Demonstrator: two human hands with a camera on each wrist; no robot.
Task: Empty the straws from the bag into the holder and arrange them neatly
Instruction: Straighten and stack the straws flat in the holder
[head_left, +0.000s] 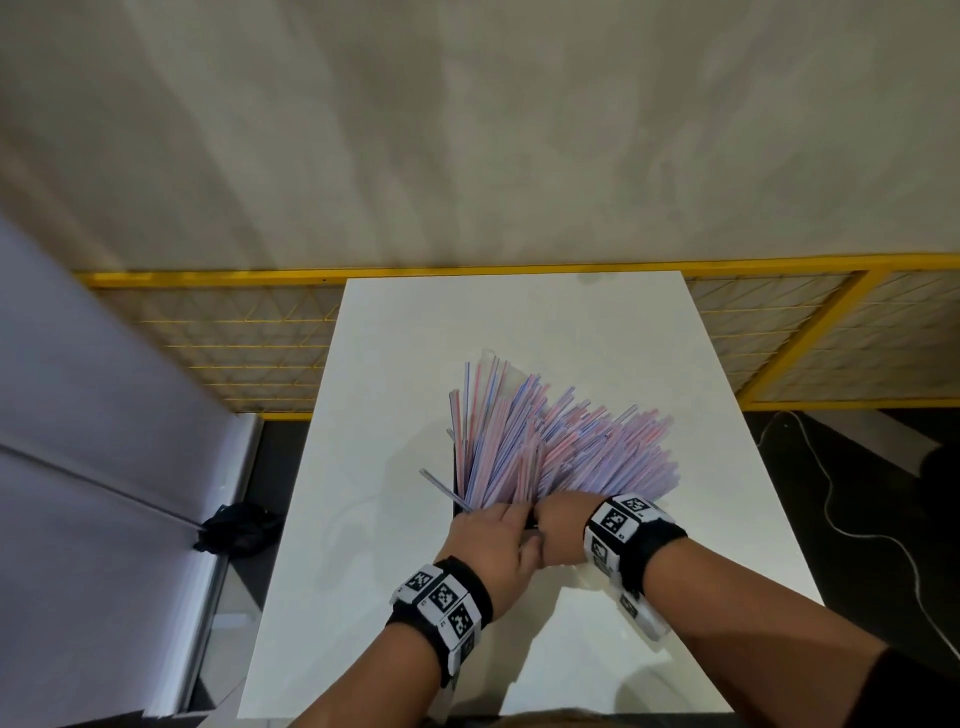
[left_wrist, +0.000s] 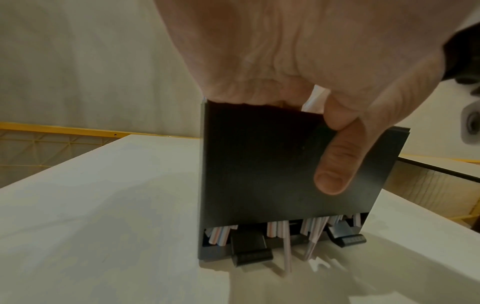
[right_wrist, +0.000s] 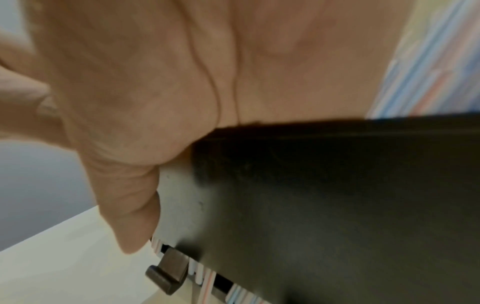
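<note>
On the white table (head_left: 395, 364), toward its near edge, stands the black straw holder (left_wrist: 259, 164), striped straws (head_left: 561, 447) fanning out of its top. The left hand (head_left: 488, 545) grips its front wall, thumb outside; the right hand (head_left: 561, 525) grips the top edge beside it.

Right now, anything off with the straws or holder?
Yes. The straws fan out unevenly above the black holder, one jutting sideways to the left. At the bottom slot, two straws poke out onto the table.
</note>
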